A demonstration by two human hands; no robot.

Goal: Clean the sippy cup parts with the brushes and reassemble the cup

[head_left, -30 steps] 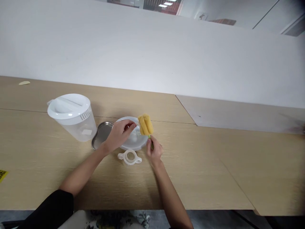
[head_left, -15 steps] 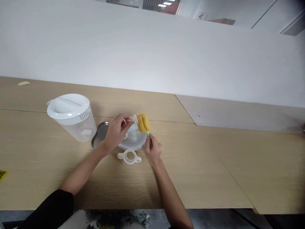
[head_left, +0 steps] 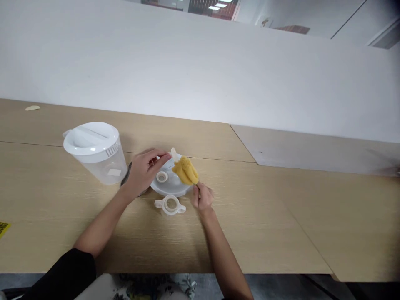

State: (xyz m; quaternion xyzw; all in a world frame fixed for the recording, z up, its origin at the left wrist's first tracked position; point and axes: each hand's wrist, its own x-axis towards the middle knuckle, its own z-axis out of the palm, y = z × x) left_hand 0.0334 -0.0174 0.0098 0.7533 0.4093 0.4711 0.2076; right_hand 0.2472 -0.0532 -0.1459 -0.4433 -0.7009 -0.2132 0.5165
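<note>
A yellow sponge bottle brush [head_left: 185, 171] is held up above the middle of the worktop [head_left: 237, 233]; its sponge head is soft and folded in long lobes, and only a short part of its thin green handle [head_left: 196, 182] shows. The right hand [head_left: 203, 198] is clenched on this handle, with the fingers [head_left: 198, 192] closed around it. The left hand [head_left: 143, 173] is raised just beside the sponge head, and its fingers [head_left: 159, 156] reach to a small pale bottle teat [head_left: 173, 154] and seem to pinch it, though the hand hides part of the grip. Under both is a round white plastic dish [head_left: 170, 189], and a small white ring [head_left: 161, 177] lies in it. Near the front of the dish is a white two-handled bottle collar [head_left: 170, 205]. To the left stands a clear plastic pitcher [head_left: 95, 171] with a white lid, and a steel tray [head_left: 126, 173] is mostly hidden beneath the left hand.
</note>
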